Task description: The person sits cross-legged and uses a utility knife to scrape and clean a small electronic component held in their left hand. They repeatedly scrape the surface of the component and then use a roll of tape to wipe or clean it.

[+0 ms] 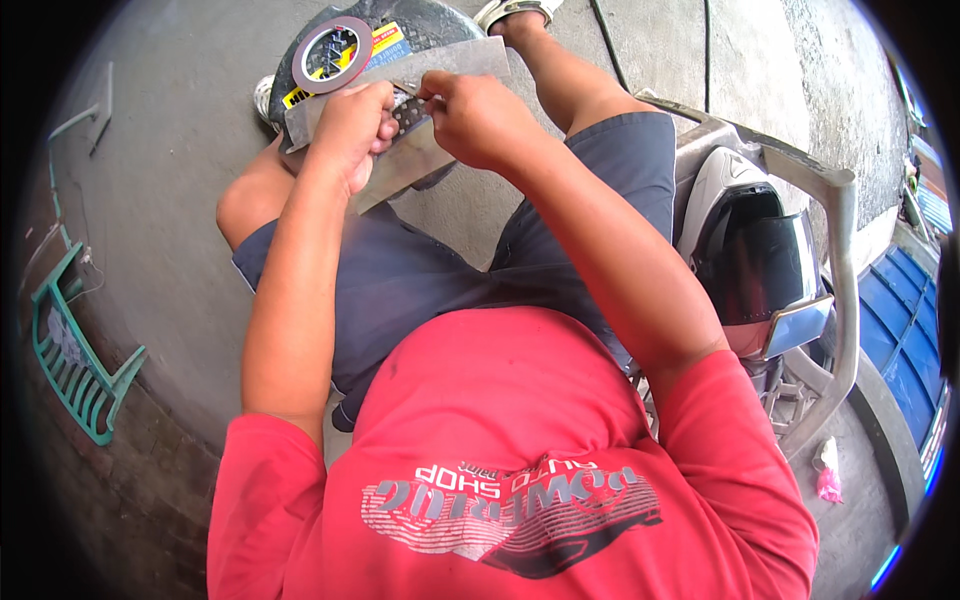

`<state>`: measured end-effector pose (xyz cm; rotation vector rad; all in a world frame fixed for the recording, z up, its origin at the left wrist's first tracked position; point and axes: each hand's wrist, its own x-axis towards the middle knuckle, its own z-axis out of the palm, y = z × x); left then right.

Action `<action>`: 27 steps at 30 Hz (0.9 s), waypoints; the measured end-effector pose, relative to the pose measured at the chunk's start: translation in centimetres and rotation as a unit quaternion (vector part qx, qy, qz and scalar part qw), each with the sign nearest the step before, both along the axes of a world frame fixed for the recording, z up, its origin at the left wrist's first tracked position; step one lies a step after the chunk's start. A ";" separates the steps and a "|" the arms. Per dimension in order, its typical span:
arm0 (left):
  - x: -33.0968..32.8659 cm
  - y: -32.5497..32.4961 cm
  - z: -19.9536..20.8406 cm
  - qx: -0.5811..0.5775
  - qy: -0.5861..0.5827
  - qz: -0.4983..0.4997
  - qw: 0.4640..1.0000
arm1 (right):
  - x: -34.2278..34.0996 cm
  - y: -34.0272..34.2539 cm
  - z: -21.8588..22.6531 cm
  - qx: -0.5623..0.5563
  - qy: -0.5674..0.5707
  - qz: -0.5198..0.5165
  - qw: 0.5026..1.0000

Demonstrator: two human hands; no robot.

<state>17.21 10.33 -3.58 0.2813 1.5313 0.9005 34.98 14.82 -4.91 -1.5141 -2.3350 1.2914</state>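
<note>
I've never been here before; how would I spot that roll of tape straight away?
Find the seated person's dark shorts, then look up past the left hand. There, over a yellow and blue package, lies the roll of tape. Unlike the flat package and the pale strip nearby, it is a pinkish-grey ring with an open middle.

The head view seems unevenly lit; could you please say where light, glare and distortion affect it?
Head view: the concrete floor washes out at upper right, while the lower left is dark; head view: the visor of the white helmet carries bright reflections; head view: the left hand and right hand look fairly clear; head view: black corners and a blue fringe mark the fisheye rim.
</note>
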 end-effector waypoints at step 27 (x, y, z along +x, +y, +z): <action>-0.8 2.6 -0.5 -0.062 0.034 -0.029 0.997 | 0.0 -1.0 0.0 -0.044 0.035 -0.054 0.997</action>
